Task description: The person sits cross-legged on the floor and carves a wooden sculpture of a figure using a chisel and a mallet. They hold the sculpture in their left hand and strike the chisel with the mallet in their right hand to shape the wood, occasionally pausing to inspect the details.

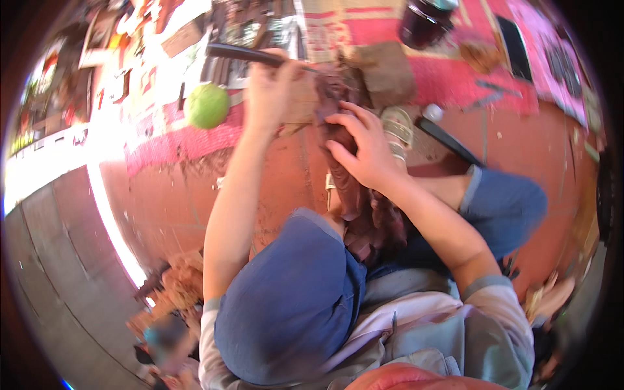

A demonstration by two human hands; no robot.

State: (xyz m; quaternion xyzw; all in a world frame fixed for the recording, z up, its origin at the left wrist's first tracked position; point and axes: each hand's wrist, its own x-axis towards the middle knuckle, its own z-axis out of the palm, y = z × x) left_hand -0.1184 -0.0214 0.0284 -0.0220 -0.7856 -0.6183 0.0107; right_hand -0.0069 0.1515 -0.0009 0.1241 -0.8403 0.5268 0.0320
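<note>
A seated person in blue trousers works at a dark reddish-brown carving (348,192), which slants from the lap, between the legs, up toward the edge of a red mat (448,88). The left hand (273,81) is closed around a tool (244,53) with a dark handle; its tip points right, at the carving's far end, though blur hides whether it touches. The right hand (367,146) lies over the carving's middle, fingers bent and parted; whether they grip or only rest cannot be told. Done well, this would seem to call for a firm right hand keeping the carving from rolling, its fingers clear of the tip's path, while the left hand guides the tool in short, light, even strokes. Counted: one carving, one tool in use, one brown block (390,75) just right of the carving's far end, and one paler block (299,101) left of it. On the mat are one green ball (207,106) to the left, and one dark jar (422,26) and one phone (513,49) to the right. On the floor are one small white ball (433,112) and one black bar (448,140). Two sandals (398,128) show, one mostly hidden. The pieces at upper left are too blurred to count.
</note>
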